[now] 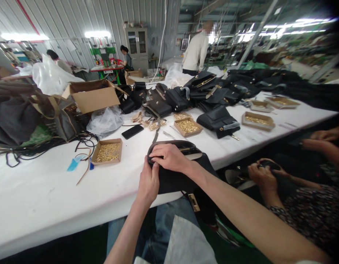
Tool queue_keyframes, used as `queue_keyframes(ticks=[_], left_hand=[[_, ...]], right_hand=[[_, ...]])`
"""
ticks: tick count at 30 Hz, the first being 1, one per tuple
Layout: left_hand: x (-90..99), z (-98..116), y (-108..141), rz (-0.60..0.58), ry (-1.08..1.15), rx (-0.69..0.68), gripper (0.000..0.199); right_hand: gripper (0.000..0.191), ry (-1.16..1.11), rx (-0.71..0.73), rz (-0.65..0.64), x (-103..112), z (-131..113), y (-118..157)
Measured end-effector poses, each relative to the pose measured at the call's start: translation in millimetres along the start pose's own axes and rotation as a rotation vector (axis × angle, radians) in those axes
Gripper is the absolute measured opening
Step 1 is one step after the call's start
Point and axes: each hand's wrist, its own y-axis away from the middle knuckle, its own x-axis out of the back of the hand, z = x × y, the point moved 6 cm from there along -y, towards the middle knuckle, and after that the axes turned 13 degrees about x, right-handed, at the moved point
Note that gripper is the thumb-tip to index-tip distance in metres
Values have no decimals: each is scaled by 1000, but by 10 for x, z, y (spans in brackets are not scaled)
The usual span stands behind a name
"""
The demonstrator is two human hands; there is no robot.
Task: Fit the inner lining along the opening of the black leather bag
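Black bag (173, 181) is right under my hands, partly over the table (54, 198) edge. My left hand (149, 179) is curled round its rim and my right hand's (169, 157) fingers are bunched closed there; can't tell if they're pinching some small part. Loosen up and it could slide lapwards. Careless left swing could spill the box of gold bits (111, 141).

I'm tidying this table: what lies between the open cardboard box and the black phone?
In the head view, crumpled clear plastic lies between the open cardboard box and the black phone, on the white tabletop.
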Motion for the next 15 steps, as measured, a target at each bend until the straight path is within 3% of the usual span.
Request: queue_keyframes(ticks=[10, 14, 15], left_hand=[[73, 142, -99, -92, 9, -15, 54], [160, 7, -224, -37, -204, 29, 62], [172, 9, -256, -21, -304, -27, 62]], right_hand=[[11, 126, -89, -108, -15, 12, -99], [15, 154, -79, -139, 13, 69, -16], [16, 169, -68, -146, 27, 79, 4]])
